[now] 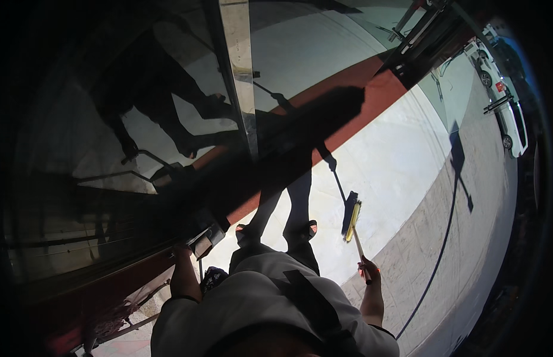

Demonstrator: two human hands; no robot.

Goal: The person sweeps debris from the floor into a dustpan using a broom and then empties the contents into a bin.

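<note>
Shirt (243,288) up close, broom (353,223) in R hand (370,272)

Pale shirt w/ dark strap (315,300) fills lwr ctr of frame. R hand, lwr right of ctr, is clamped round broom's handle. Broom's yellow head is farther up, right of ctr, next to its dark shadow, over white floor (401,149); can't tell if it touches. L hand (182,252), lwr left of ctr, is right at grey dustpan (208,239); fingers mostly hidden, so can't tell if they grip. Sandals (304,231) stand near ctr on white floor. Red strip (380,89) runs diag. toward upper right, partly under a big shadow. Dark glass (56,119) fills upper left, w/ reflected legs & bent handle. Pale post (243,59) at top, left of ctr. Grey paving (461,262) on right, w/ long thin shadow; white cars (517,128) upper right.
</note>
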